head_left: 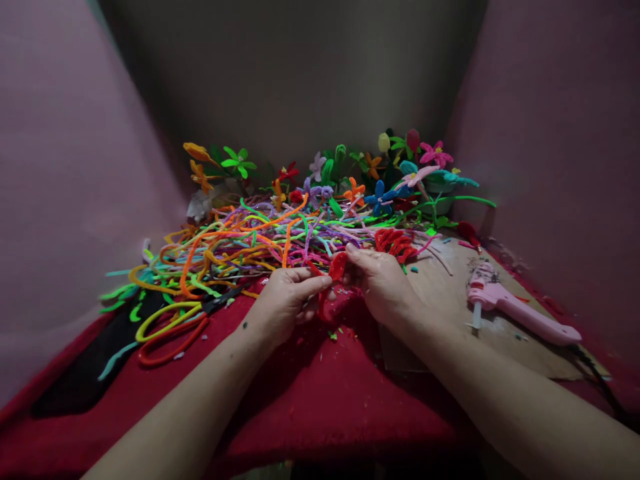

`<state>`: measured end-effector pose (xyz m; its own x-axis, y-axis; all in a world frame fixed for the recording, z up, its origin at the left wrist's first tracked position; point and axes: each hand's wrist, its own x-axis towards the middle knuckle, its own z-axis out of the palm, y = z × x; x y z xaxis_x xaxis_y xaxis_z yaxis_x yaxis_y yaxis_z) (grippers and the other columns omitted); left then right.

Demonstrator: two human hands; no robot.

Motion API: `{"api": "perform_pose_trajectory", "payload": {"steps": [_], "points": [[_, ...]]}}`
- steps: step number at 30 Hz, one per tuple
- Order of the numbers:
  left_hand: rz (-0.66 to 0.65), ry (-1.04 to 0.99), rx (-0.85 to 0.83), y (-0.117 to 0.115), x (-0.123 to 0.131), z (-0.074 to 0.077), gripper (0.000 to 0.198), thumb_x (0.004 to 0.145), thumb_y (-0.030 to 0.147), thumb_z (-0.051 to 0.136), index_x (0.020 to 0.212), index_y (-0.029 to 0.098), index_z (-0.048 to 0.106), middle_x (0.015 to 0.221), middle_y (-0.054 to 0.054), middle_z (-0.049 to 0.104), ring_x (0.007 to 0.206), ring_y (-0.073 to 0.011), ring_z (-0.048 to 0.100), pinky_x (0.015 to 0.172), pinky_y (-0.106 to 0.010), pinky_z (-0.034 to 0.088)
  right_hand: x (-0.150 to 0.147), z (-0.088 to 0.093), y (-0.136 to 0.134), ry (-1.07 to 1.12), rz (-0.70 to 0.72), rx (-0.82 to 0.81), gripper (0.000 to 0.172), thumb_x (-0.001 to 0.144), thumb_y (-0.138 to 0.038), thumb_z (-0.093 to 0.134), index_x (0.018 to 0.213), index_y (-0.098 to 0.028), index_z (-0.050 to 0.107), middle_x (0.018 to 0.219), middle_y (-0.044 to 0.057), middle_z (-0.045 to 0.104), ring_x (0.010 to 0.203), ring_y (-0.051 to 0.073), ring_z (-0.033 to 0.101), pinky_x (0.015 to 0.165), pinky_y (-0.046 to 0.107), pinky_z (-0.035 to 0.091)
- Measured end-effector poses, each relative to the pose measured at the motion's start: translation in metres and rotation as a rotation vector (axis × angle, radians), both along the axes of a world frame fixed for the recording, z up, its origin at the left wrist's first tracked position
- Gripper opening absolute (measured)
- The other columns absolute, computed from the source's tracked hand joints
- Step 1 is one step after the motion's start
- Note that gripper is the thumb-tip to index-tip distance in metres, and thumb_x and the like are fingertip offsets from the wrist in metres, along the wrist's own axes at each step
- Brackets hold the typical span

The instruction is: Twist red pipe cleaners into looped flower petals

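I can see the left hand [283, 297] pinching a red fuzzy stem [339, 265] between thumb and fingers, while the right hand [381, 281] seems to nip its bent upper part; the piece sits right between the two, above the table [320, 407]. It should be feather-light and soft, probably with thin wire inside that bends easily, so fingertips near the bend look the best hold; hard squeezing could flatten the fuzz. A red bundle [395, 245] lies just beyond the right hand.
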<state>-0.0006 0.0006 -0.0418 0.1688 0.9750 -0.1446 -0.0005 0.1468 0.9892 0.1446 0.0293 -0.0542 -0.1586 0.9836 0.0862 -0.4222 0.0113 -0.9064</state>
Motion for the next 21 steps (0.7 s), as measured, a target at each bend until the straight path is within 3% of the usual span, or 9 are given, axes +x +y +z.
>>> {"api": "perform_pose_trajectory", "payload": {"steps": [4,10,16,21], "points": [[0.020,0.006,0.015,0.000,0.000,0.000,0.025,0.068,0.035,0.067,0.060,0.012,0.060,0.040,0.005,0.043,0.034,-0.0034,0.034,0.036,-0.019,0.016,0.000,0.002,0.000,0.049,0.035,-0.050,0.034,0.069,-0.047,0.062,0.061,-0.014,0.062,0.054,0.002,0.056,0.047,0.010,0.046,0.048,0.025,0.033],[0.026,0.048,0.027,-0.002,0.003,0.004,0.025,0.069,0.033,0.066,0.058,0.012,0.058,0.037,0.006,0.041,0.032,-0.0030,0.032,0.036,-0.018,0.017,-0.001,0.004,-0.004,-0.041,0.019,0.027,0.019,0.060,-0.033,0.070,0.062,-0.016,0.062,0.057,-0.002,0.056,0.050,0.008,0.043,0.050,0.025,0.032],[0.035,0.047,0.014,-0.005,0.009,0.008,0.023,0.066,0.026,0.066,0.053,0.013,0.052,0.035,0.006,0.041,0.031,-0.0030,0.029,0.034,-0.019,0.015,-0.001,0.003,-0.003,-0.067,-0.040,0.023,0.021,0.062,-0.030,0.069,0.053,-0.014,0.060,0.049,-0.002,0.053,0.046,0.008,0.040,0.048,0.025,0.028],[0.046,-0.011,-0.004,-0.005,0.011,0.006,0.023,0.067,0.028,0.065,0.053,0.014,0.052,0.036,0.006,0.041,0.030,-0.0033,0.028,0.034,-0.019,0.015,0.000,0.004,-0.004,0.007,0.048,0.019,0.022,0.064,-0.031,0.069,0.054,-0.016,0.058,0.049,-0.003,0.053,0.046,0.008,0.041,0.048,0.024,0.031]]}}
